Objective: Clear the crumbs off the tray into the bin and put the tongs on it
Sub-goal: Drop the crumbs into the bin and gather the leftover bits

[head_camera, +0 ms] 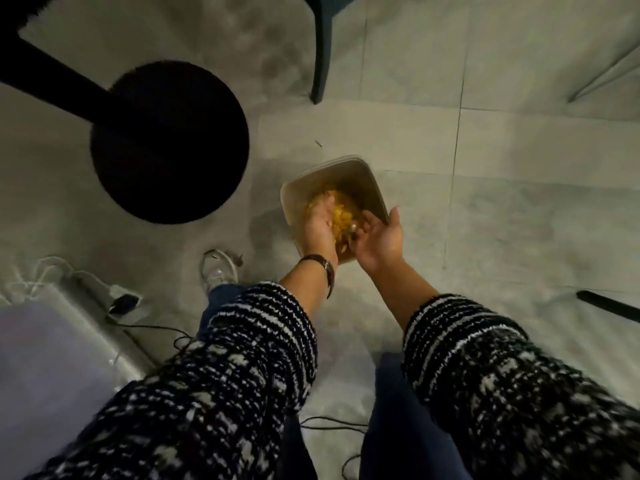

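I see the black round pedestal base up and to the left of both hands, on the pale tiled floor. Directly under the hands sits the beige square bin, yellow crumbs inside (blurred). My left hand is loosely cupped, fingers dipped among the crumbs. My right hand is open, palm up, over the bin's near edge, gripping nothing.

Open pale tiled floor right of the beige square bin; round black stool base close on its left.
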Demonstrator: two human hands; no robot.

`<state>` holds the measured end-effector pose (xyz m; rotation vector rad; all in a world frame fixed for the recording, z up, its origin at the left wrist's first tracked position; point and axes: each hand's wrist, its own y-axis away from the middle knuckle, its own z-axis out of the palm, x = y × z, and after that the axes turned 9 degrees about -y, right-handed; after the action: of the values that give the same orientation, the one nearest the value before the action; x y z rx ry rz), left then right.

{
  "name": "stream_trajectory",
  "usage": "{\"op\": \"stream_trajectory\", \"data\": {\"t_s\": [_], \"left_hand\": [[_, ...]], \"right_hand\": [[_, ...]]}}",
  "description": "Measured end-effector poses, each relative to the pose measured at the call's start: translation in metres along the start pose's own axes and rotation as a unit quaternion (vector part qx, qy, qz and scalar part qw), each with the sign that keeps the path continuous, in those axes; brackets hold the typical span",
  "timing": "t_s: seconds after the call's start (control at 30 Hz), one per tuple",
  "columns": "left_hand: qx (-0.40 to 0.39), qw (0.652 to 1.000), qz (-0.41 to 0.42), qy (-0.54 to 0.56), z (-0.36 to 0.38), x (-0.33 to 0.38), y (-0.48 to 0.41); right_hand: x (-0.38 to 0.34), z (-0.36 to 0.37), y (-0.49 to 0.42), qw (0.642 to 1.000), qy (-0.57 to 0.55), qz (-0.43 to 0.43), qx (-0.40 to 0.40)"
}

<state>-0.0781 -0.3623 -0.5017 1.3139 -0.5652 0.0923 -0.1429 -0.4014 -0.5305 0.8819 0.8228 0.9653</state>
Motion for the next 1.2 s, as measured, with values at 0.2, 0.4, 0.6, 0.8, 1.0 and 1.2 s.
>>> {"op": "stream_trajectory", "data": {"t_s": [0.2,0.4,0.6,0.8,1.0,1.2], "left_hand": [[-0.077,0.989,-0.010,-0.127,0.008,-0.033,-0.032],[-0.050,0.992,-0.016,-0.114,0.003,-0.010,-0.053],[-0.084,0.974,0.043,-0.205,0.004,-0.005,-0.023],[-0.027,0.966,0.028,-0.254,-0.009,0.045,0.049],[-0.103,0.982,0.080,-0.137,-0.030,0.119,0.258],[-0.022,0.958,0.260,-0.119,-0.124,0.182,0.390]], "right_hand": [[0.007,0.009,-0.023,0.999,-0.008,0.010,-0.034],[0.023,0.011,-0.018,0.959,0.259,-0.068,-0.096],[0.009,0.035,-0.005,0.981,0.185,-0.048,-0.016],[-0.021,0.085,0.108,0.989,0.099,-0.083,-0.076],[-0.022,0.124,0.303,0.913,0.328,-0.169,-0.173],[0.032,0.200,0.403,0.820,0.450,-0.166,-0.312]]}}
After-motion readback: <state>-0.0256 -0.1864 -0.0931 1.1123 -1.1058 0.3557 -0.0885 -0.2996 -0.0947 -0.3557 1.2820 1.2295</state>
